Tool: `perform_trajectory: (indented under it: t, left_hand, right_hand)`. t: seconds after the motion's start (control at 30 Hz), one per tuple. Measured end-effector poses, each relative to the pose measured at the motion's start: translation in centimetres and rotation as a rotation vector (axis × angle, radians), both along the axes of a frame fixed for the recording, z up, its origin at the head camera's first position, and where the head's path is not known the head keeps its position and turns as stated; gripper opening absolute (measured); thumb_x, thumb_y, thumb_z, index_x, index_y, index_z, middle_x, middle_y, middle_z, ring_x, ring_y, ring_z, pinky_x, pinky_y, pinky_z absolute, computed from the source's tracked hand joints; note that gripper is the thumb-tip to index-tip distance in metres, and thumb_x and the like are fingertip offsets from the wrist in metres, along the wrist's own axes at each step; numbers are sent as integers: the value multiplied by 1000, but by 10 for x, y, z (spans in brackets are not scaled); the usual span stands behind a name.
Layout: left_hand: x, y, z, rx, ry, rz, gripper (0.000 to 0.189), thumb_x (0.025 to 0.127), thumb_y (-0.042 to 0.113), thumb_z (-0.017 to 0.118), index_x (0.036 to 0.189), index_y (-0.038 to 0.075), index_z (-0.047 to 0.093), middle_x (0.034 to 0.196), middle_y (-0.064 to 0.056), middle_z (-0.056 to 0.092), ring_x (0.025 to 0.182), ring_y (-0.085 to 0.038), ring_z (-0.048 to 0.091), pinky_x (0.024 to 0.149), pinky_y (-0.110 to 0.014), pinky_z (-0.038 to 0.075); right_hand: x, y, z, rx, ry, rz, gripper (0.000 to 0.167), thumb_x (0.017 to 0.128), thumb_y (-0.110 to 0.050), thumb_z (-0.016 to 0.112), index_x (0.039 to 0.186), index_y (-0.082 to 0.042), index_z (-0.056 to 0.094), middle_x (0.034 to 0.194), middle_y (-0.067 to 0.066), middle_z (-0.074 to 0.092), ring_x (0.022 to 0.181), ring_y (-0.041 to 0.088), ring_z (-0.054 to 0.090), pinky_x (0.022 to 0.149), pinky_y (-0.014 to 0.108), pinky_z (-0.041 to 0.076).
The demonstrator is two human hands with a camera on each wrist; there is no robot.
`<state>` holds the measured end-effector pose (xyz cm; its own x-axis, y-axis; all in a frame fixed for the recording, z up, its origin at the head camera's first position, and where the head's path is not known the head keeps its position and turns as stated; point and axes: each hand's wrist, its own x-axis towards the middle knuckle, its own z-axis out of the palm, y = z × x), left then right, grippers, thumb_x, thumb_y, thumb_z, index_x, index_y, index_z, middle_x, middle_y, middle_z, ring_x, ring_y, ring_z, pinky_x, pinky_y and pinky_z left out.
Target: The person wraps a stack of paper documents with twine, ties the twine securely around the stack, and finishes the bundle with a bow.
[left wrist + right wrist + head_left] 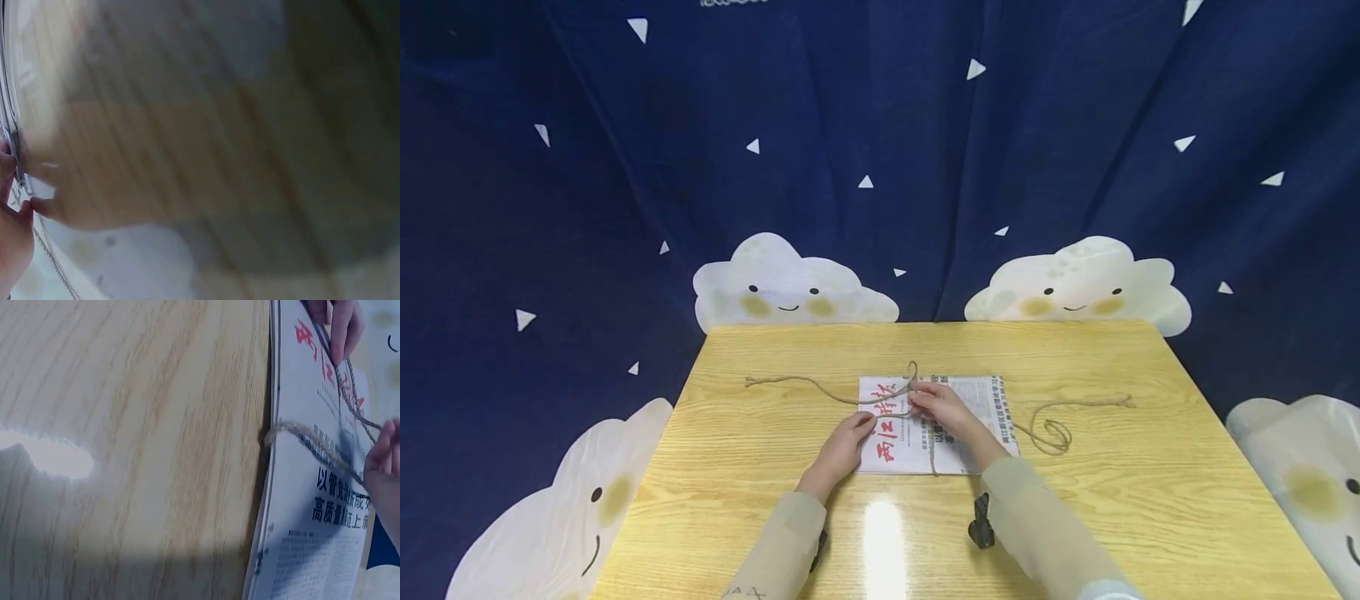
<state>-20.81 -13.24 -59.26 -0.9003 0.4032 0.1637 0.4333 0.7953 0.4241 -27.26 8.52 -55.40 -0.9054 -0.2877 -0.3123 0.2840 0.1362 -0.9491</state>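
Observation:
A folded stack of newspapers [977,454] with red and black print lies on the table. Brown twine [790,379] crosses it, with one strand running over the near edge and long tails out to both sides. My left hand [838,450], at the stack's left edge, pinches a strand between thumb and fingers. Over the middle of the paper, my right hand [945,408] pinches the twine where a small loop stands up. The right wrist view shows the strand [312,442] bending over the stack's edge. Only fingers and some twine [53,262] show at the left of the left wrist view.
The wooden table [737,475] extends around the stack, with a bright light reflection in front of it. To the right, a tail of twine [1051,437] lies coiled. A dark blue curtain [850,108] with clouds and white triangles hangs behind the table.

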Motion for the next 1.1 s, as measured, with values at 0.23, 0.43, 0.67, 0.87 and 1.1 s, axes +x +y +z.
perform_trajectory:
  t: [0.23, 0.43, 0.67, 0.87, 1.1]
  left_hand:
    - [0, 1, 2, 5, 15, 3, 36, 90, -3, 46, 125, -2, 52, 128, -15, 49, 119, -31, 45, 103, -40, 34]
    - [1, 0, 4, 13, -13, 15, 36, 91, -1, 45, 126, -1, 52, 129, -14, 49, 120, -30, 44, 104, -39, 33]
    - [1, 0, 5, 5, -51, 25, 36, 92, 0, 45, 128, 0, 50, 131, -12, 47, 122, -29, 42, 105, -39, 32]
    - [2, 1, 5, 11, -59, 29, 35, 93, 3, 44, 128, 1, 51, 131, -11, 47, 122, -28, 42, 104, -39, 33]
    - [2, 1, 6, 11, -79, 29, 36, 94, 4, 43, 129, 2, 49, 132, -10, 46, 124, -27, 41, 105, -38, 31]
  right_hand:
    - [-8, 26, 7, -172, -43, -301, 38, 96, -16, 45, 122, 11, 44, 80, 2, 53, 59, 4, 46, 50, 14, 40]
    - [-13, 75, 22, -249, -34, -460, 30, 99, -15, 37, 119, 5, 44, 77, -3, 50, 59, 1, 45, 48, 9, 39]
    - [-3, 117, 45, -318, -71, -566, 17, 100, -17, 33, 99, -7, 46, 76, -4, 50, 61, 2, 44, 48, 9, 39]
    - [5, 142, 54, -332, -96, -647, 15, 100, -19, 33, 100, -11, 45, 80, -5, 49, 62, 2, 44, 50, 9, 39]
    - [8, 170, 48, -326, -115, -780, 12, 99, -15, 35, 101, -12, 46, 82, -6, 52, 63, 1, 45, 49, 8, 39]
